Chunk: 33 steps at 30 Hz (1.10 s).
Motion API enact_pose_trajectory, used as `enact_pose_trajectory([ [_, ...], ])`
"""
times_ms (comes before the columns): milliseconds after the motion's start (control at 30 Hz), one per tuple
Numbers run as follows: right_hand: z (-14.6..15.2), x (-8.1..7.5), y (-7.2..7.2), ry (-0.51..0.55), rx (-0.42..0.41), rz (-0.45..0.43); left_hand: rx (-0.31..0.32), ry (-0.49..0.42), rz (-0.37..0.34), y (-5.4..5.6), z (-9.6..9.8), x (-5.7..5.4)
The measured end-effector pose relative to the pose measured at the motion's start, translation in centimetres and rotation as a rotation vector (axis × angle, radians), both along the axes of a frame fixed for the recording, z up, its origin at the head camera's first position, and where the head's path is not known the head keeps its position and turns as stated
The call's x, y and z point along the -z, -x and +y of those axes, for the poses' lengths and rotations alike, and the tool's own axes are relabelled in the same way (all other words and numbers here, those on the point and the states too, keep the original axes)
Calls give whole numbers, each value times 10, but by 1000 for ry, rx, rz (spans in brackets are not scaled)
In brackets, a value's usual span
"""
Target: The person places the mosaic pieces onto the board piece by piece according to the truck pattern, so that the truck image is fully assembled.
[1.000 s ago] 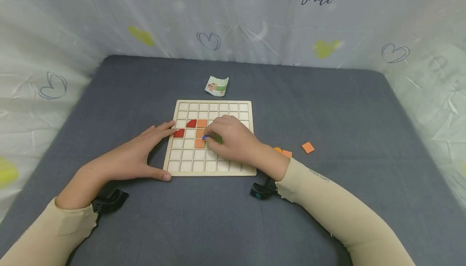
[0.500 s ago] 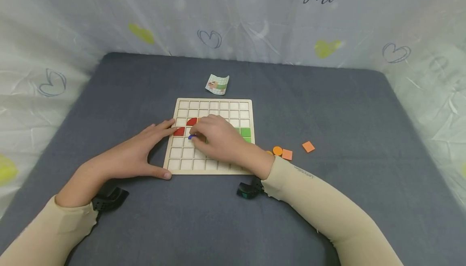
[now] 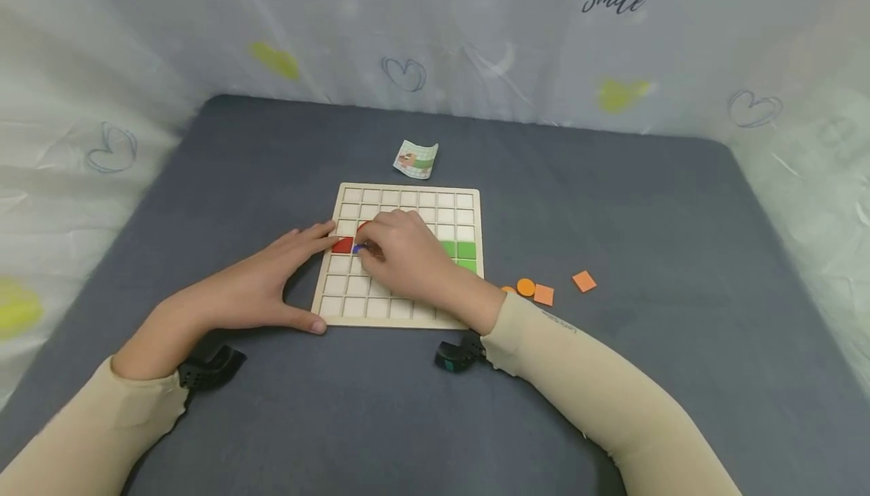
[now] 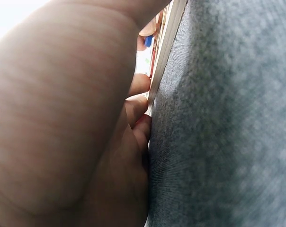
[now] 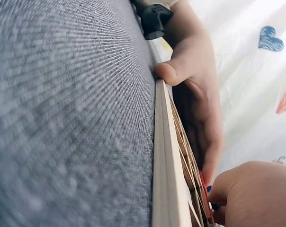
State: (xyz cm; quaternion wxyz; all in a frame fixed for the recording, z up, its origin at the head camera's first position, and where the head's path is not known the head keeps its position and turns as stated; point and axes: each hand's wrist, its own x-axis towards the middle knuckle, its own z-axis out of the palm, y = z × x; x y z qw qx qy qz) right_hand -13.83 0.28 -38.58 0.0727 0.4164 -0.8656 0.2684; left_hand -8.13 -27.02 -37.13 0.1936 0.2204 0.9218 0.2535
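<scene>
A pale wooden grid board point(image 3: 333, 306) lies on the dark cloth. My right hand point(image 3: 414, 258) is over its middle, thumb and index finger pinching a small blue piece point(image 3: 357, 249) at a cell on the left side. That piece also peeks out between fingertips in the left wrist view. Just left of it sits a red tile point(image 3: 342, 245) with a curved side. Green tiles point(image 3: 466, 251) fill cells at the right, while the right hand hides the cells between. My left hand point(image 3: 272, 281) rests spread along the board's left edge, fingertips at the upper side, thumb at the near corner.
Right of the board lie an orange disc point(image 3: 526, 288) and two orange squares, one beside the disc point(image 3: 544, 294) and one farther out point(image 3: 584, 281). Beyond the board is a small printed card point(image 3: 415, 159). A white patterned curtain point(image 3: 503, 20) stands behind the table.
My right hand has moved left across the board with the blue piece, then slightly away from me to the cell beside the red tile. The left hand stays at the board's edge.
</scene>
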Motion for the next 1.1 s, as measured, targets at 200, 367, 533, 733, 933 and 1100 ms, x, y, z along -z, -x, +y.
enact_pose_trajectory([
  [200,0,-1,2,3,-26,17,-5,-2,-4,0,0,-2],
  [367,-4,1,5,-11,-38,14,-20,-5,-6,-3,-2,-1],
  [533,-5,4,9,-9,-34,30,-25,-9,0,-2,-3,1],
  [733,-2,4,5,-6,-39,24,-14,-12,6,-1,-2,2],
  [933,0,6,3,4,-44,48,-14,-4,15,-2,-1,-1],
  [1100,5,8,0,15,-58,84,-5,-5,14,-2,3,0],
])
